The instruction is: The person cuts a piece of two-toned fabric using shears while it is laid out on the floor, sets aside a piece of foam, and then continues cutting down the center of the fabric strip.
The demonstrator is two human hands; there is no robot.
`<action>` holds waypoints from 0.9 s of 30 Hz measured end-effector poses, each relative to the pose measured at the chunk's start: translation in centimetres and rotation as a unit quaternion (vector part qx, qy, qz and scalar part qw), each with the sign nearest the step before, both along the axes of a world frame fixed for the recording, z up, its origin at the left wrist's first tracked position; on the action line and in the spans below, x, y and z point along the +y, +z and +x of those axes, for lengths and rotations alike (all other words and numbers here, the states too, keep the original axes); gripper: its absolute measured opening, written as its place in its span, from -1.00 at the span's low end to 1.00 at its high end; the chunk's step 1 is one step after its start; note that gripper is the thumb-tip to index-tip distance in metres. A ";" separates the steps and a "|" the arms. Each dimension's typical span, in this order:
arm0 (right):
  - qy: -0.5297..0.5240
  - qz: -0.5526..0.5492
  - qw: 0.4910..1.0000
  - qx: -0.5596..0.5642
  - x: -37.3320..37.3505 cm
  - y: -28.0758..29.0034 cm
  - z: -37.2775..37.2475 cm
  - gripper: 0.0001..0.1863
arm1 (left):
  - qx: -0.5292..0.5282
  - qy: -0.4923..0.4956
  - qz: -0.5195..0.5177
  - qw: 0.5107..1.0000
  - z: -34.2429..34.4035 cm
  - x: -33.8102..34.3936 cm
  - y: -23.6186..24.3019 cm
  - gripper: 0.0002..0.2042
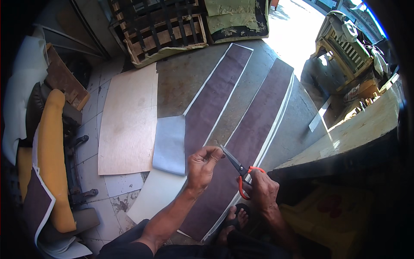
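Observation:
My right hand (264,190) grips a pair of scissors (233,160) by its orange-red handles, the dark blades pointing up and left. At the blade tips, my left hand (202,168) is closed in a pinch. Whatever lies between its fingertips, if anything, is too small to make out. Below both hands a long dark purple-brown strip (263,105) with white edges lies on the floor. A second similar strip (222,86) runs beside it on the left. A blue-grey piece (169,144) lies against that strip, above a cream-white sheet (157,194).
A pale wood panel (129,121) lies at left. Beyond stands a wooden frame with dark webbing (164,34). Yellow foam (54,159) and a white roll (26,86) lean at far left. A table edge (345,140) juts in at right, with a wooden chair frame (345,56) behind it.

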State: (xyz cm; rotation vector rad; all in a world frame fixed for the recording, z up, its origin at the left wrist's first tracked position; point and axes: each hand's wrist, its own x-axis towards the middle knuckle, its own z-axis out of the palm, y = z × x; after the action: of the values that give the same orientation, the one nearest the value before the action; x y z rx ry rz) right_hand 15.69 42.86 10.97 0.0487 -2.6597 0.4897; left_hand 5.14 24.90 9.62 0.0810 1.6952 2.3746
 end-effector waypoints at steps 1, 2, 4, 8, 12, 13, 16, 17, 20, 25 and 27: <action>-0.006 -0.021 1.000 -0.012 0.0 0.1 0.0 -0.53 | -0.025 0.003 0.028 0.999 0.0 0.2 0.0 -0.84; -0.015 -0.043 0.999 -0.030 0.1 0.1 0.0 -0.53 | -0.019 0.000 0.030 0.999 0.0 0.4 -0.1 -0.84; -0.015 -0.056 0.998 -0.015 0.1 0.3 -0.1 -0.53 | -0.029 0.009 0.073 0.997 -0.1 0.7 -0.1 -0.84; -0.004 -0.073 0.997 -0.009 0.3 0.3 -0.2 -0.54 | -0.005 0.004 0.058 0.998 -0.2 0.8 -0.1 -0.84; 0.008 -0.049 0.999 -0.017 0.7 -0.2 0.0 -0.54 | -0.009 0.000 0.060 0.998 -0.1 0.5 -0.1 -0.84; 0.010 -0.038 0.999 -0.015 0.8 -0.3 0.1 -0.54 | -0.009 0.001 0.051 0.999 -0.1 0.4 -0.1 -0.84; 0.008 -0.027 1.000 -0.010 0.6 -0.5 0.2 -0.54 | -0.020 0.006 0.015 1.000 0.1 0.5 0.0 -0.87; -0.003 -0.027 1.000 -0.011 0.5 -0.5 0.2 -0.54 | -0.012 0.007 0.019 1.000 0.1 0.6 0.1 -0.87; -0.078 -0.128 0.985 -0.083 0.4 -0.3 0.1 -0.52 | 0.001 0.012 -0.006 1.000 0.2 0.9 0.4 -0.86; -0.040 -0.216 0.970 -0.103 1.2 0.3 0.2 -0.49 | -0.010 -0.022 0.024 0.999 -0.2 0.8 1.3 -0.86; -0.081 -0.217 0.962 -0.147 1.4 0.2 0.1 -0.43 | -0.004 -0.034 0.033 0.999 -0.4 0.6 1.5 -0.87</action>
State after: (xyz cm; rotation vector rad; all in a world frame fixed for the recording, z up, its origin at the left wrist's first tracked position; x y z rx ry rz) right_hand 15.83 44.22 11.19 -0.4003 -2.7379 1.0820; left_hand 4.72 25.52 11.09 0.1376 1.5849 2.3768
